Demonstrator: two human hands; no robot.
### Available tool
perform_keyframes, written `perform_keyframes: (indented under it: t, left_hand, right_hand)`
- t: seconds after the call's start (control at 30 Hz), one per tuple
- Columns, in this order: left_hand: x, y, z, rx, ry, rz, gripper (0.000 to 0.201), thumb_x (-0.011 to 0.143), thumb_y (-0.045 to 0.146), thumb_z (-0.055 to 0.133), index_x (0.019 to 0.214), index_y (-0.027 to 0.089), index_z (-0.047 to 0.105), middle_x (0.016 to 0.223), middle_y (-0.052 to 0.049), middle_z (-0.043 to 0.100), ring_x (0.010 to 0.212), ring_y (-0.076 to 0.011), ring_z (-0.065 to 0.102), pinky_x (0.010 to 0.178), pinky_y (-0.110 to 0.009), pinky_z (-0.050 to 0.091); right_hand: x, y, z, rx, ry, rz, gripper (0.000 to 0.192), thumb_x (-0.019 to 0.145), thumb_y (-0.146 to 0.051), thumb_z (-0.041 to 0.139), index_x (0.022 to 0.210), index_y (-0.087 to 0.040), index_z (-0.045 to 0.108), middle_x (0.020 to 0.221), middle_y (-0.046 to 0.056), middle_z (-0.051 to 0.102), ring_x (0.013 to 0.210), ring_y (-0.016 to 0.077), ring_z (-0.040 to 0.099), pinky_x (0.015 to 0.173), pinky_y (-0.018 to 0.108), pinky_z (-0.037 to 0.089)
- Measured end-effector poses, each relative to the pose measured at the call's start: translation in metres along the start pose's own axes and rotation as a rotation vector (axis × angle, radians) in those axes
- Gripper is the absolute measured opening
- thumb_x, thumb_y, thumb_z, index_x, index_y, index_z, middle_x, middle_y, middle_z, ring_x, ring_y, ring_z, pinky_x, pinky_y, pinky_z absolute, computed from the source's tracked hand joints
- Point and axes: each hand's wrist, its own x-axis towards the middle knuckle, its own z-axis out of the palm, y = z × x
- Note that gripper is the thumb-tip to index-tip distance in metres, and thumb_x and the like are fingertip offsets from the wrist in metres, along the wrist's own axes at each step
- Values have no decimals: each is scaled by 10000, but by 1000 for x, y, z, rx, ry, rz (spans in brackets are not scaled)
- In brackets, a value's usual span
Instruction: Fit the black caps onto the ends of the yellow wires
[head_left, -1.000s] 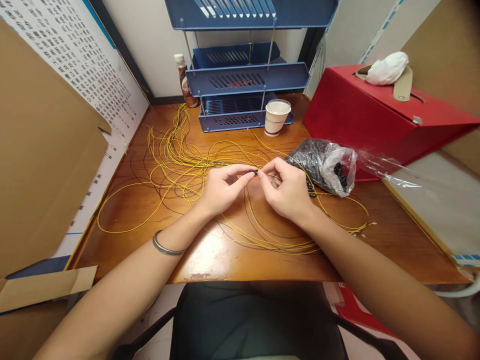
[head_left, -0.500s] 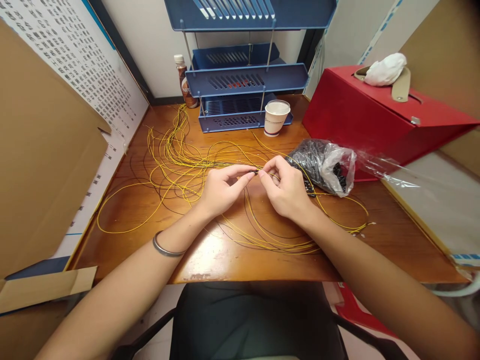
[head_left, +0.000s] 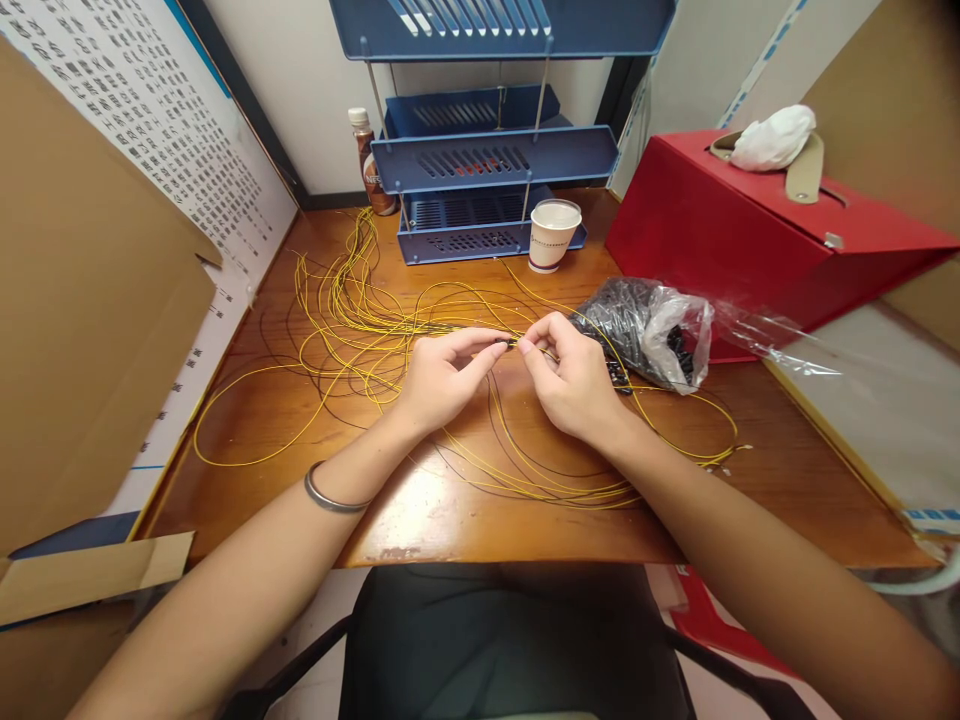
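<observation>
Pinching a black piece (head_left: 507, 342), my left grip (head_left: 444, 378) faces my right grip (head_left: 574, 385), narrowed on yellow wire (head_left: 516, 341). A plastic bag (head_left: 637, 325) lies nearby.

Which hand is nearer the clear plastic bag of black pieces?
Right. The right hand is close by, just left of the clear plastic bag; the left hand is farther left, beyond the right hand.
</observation>
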Motion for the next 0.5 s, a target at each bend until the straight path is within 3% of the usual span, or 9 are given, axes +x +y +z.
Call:
perform_keyframes:
  t: [0.17, 0.5]
  left_hand:
    - [0, 0, 0, -3, 5, 27, 172, 879, 284, 715, 987, 174, 789, 975, -67, 816, 861, -187, 778, 755, -263, 626]
    - [0, -6, 0, -28, 13, 16, 154, 851, 255, 737, 974, 176, 788, 953, -57, 820, 860, -199, 790, 806, -295, 650]
  right_hand:
    - [0, 0, 1, 19, -3, 8, 99, 913, -220, 550, 822, -205, 514, 667, -23, 543, 546, 119, 451, 572, 287, 358]
    - [-2, 0, 2, 44, -24, 10, 104, 915, -221, 565, 822, -204, 523, 646, -31, 535, 521, 109, 445, 556, 281, 363]
